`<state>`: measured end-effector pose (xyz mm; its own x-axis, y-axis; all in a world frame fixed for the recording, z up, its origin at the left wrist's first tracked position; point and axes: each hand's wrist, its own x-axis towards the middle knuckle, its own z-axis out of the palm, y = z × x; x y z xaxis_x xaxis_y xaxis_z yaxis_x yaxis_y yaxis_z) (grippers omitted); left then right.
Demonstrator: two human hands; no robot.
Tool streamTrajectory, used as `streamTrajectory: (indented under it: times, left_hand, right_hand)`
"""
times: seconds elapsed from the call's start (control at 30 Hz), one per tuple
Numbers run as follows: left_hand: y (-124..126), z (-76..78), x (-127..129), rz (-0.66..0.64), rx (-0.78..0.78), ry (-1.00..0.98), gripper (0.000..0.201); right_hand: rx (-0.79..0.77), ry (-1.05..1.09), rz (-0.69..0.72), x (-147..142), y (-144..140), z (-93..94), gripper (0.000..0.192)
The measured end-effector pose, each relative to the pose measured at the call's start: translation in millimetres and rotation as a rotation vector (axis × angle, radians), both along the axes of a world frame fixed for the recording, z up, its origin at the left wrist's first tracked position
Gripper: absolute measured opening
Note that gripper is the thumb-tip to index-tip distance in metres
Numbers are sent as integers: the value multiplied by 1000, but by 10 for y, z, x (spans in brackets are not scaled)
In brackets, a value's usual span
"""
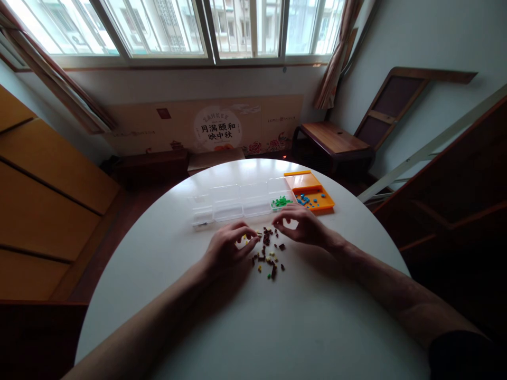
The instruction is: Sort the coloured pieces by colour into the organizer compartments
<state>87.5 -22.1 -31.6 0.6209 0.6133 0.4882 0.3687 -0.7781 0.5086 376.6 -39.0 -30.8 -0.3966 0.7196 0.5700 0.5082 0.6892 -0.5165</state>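
Left hand point(227, 244) curled on the white round table point(166, 274), fingertips pinched at the left edge of a scatter of small brown, yellow and green bricks point(268, 253); whether gripping a piece, impossible to tell. Right hand point(303, 224) arched just beside the scatter's far side, fingers bent, held piece not discernible. Beyond: clear compartment box point(229, 203) with green pieces point(282, 201), orange tray point(317, 192) with blue ones.
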Motion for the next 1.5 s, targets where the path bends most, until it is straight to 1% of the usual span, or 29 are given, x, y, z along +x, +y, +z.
streamTrajectory:
  times: [0.07, 0.13, 0.17, 0.23, 0.4, 0.57, 0.73, 0.87, 0.97, 1.17, 1.27, 1.37, 1.5]
  left_hand:
    - [14, -12, -4, 6, 69, 36, 13]
    - [34, -34, -9, 7, 104, 62, 12]
    - [43, -46, -10, 9, 109, 69, 12]
    - [57, -69, -9, 25, 111, 79, 11]
    - [62, -107, 12, 50, 146, 134, 13]
    - [68, -104, 16, 75, 259, 208, 14]
    - [84, -82, 6, 78, 283, 237, 14]
    - [91, -81, 12, 77, 288, 233, 13]
    - [90, -75, 18, 78, 284, 229, 12]
    - [88, -57, 35, 73, 279, 213, 11]
    - [87, -55, 41, 76, 279, 210, 10]
    - [84, -60, 31, 89, 272, 212, 10]
    - [73, -71, -3, 93, 215, 221, 11]
  right_hand:
    - [-78, -46, 218, -63, -95, 104, 5]
    - [-130, -95, 365, -116, -169, 175, 4]
    - [-144, -123, 410, -138, -196, 193, 3]
    - [-161, -173, 467, -171, -227, 199, 3]
    - [-180, -218, 532, -204, -233, 141, 4]
    - [-145, -251, 516, -225, -243, 129, 6]
    - [-130, -271, 498, -239, -259, 107, 11]
    - [-84, -277, 449, -282, -262, 43, 18]
    - [-43, -281, 400, -328, -270, 8, 19]
    - [-8, -307, 341, -393, -304, 16, 9]
    - [6, -312, 357, -405, -303, -10, 2]
    - [18, -270, 382, -378, -272, -40, 3]
    - [-25, -154, 321, -258, -195, 4, 7]
